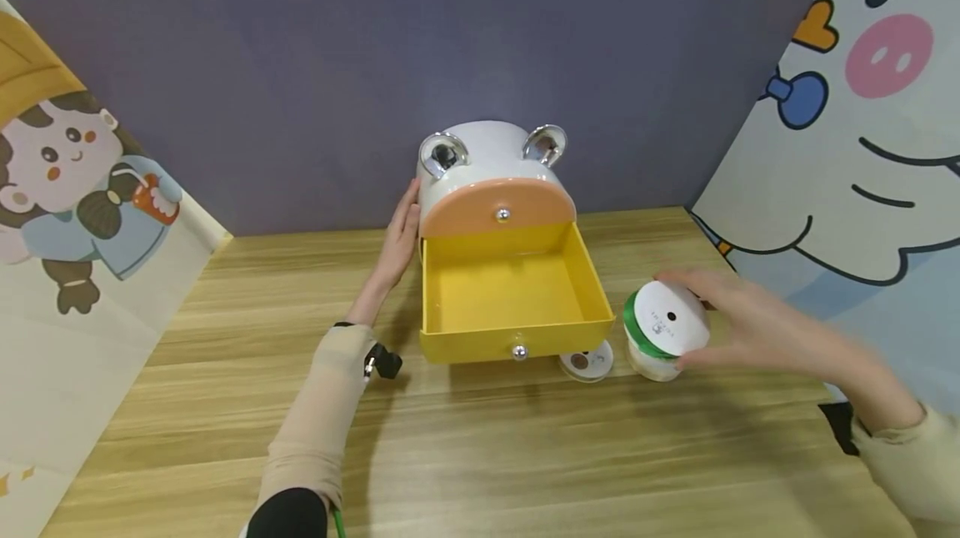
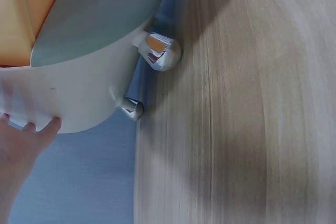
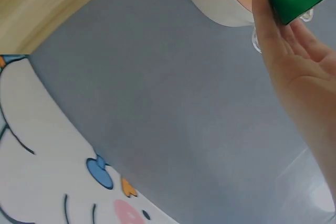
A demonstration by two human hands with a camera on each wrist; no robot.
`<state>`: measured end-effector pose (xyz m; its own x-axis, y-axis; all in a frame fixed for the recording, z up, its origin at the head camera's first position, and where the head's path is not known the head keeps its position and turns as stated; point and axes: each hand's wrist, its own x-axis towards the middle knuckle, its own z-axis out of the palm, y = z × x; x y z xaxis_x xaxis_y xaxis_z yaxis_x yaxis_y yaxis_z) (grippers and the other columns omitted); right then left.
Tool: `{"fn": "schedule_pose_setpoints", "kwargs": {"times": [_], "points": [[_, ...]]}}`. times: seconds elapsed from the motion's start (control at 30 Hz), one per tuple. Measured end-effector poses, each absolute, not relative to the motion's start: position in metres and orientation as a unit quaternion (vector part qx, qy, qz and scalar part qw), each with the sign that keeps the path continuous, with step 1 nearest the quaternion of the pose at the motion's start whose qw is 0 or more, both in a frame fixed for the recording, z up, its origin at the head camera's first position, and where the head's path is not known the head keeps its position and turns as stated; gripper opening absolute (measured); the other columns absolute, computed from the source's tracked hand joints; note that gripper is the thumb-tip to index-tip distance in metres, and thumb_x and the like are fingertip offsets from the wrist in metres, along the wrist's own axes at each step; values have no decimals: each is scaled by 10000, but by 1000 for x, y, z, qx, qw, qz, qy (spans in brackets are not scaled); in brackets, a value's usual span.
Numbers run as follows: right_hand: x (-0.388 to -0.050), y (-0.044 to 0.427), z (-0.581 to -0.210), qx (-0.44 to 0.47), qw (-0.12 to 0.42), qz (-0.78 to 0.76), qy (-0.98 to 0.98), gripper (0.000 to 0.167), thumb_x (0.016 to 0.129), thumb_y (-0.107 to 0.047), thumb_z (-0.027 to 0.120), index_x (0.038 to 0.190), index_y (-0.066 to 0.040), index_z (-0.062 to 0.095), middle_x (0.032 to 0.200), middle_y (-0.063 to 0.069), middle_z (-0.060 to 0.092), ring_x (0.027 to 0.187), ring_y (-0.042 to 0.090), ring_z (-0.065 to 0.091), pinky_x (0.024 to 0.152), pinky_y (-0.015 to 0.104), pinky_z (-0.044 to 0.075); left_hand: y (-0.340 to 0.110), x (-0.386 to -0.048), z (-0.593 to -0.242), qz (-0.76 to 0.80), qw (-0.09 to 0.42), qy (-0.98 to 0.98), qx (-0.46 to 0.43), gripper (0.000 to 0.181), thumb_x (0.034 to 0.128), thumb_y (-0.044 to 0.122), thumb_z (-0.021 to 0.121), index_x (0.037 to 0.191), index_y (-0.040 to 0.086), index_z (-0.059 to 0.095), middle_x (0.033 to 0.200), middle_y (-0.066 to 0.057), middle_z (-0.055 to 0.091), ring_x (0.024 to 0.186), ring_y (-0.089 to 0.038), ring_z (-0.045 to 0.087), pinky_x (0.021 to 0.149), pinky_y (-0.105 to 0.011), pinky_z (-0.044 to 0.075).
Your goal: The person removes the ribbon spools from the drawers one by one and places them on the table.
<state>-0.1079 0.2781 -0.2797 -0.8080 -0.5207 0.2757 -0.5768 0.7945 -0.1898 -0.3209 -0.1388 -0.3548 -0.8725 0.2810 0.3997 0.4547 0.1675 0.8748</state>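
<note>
A white box point(image 1: 483, 144) with two shiny silver ears stands against the back wall. Its yellow drawer point(image 1: 517, 342) is pulled out, and nothing shows inside it. My left hand point(image 1: 397, 242) rests against the box's left side with fingers fairly straight; in the left wrist view the fingertips touch the white wall. At the right, my right hand point(image 1: 738, 317) grips a green ribbon spool point(image 1: 669, 317) between thumb and fingers. Under that spool shows a cream spool point(image 1: 649, 367); whether the two touch I cannot tell. The green ribbon edge also appears in the right wrist view.
Another white spool point(image 1: 587, 363) lies flat on the wooden table point(image 1: 465, 446), partly hidden by the drawer's front right corner. An orange upper front point(image 1: 461, 211) with a silver knob sits above the drawer. Cartoon-printed panels flank the table, with a grey wall point(image 1: 360, 71) behind.
</note>
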Motion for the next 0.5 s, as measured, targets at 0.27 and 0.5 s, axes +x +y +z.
{"fn": "schedule_pose_setpoints", "kwargs": {"times": [0.27, 0.5], "points": [[-98, 285, -307, 281, 91, 173, -940, 910, 588, -396, 947, 1346, -102, 539, 1235, 31, 644, 1014, -40, 525, 763, 173, 526, -138, -320, -354, -603, 70, -759, -234, 503, 1094, 159, 299, 1588, 108, 221, 1681, -128, 119, 1563, -274, 114, 1281, -472, 122], [-93, 281, -326, 281, 70, 191, -938, 872, 615, -401, 932, 1331, -87, 548, 1207, 13, 657, 989, -18, 560, 749, 208, 549, -137, -320, -353, -602, 75, -760, -234, 502, 1093, 152, 300, 1583, 79, 220, 1674, -166, 119, 1561, -296, 116, 1282, -476, 112]]}}
